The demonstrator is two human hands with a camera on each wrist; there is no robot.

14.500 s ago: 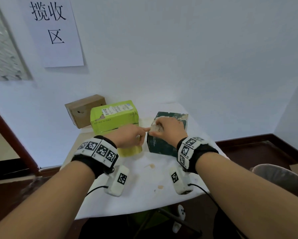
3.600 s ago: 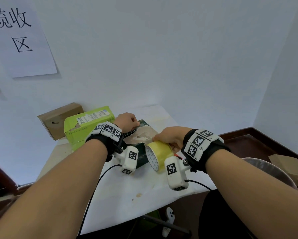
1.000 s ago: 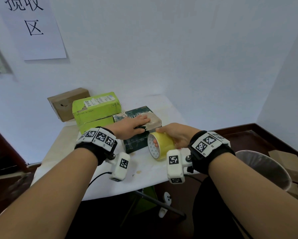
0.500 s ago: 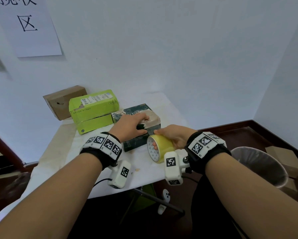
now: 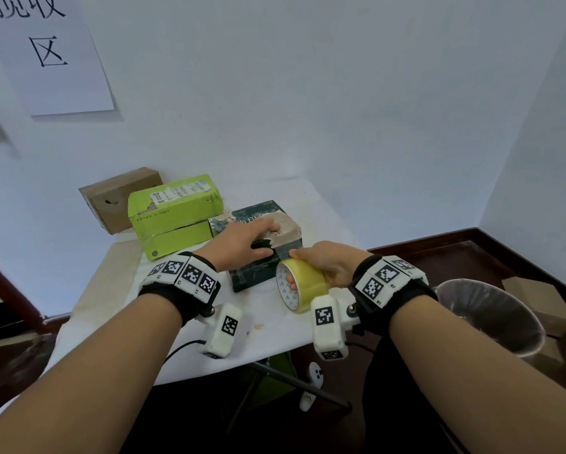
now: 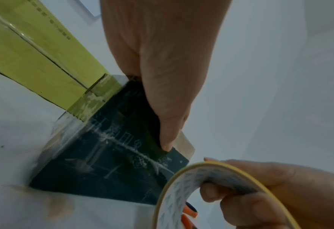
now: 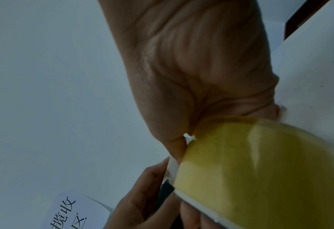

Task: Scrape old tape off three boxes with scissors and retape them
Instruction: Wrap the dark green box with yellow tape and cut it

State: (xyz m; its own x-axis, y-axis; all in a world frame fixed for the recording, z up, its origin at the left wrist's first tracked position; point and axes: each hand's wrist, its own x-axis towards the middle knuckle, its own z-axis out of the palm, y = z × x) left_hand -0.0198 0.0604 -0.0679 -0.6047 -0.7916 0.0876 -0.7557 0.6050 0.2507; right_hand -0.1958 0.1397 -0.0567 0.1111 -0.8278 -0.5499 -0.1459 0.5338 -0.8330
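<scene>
The dark green box point(image 5: 263, 247) lies on the white table point(image 5: 117, 306), touching the lime green box point(image 5: 173, 217); a brown box point(image 5: 117, 198) sits behind. The left hand point(image 5: 242, 244) lies flat on the dark box, fingers extended, thumb down its near side. The right hand point(image 5: 327, 262) grips the yellow tape roll point(image 5: 299, 285), fingers through the core, at the box's near right corner. Orange scissor handles point(image 6: 189, 214) lie beneath the roll.
</scene>
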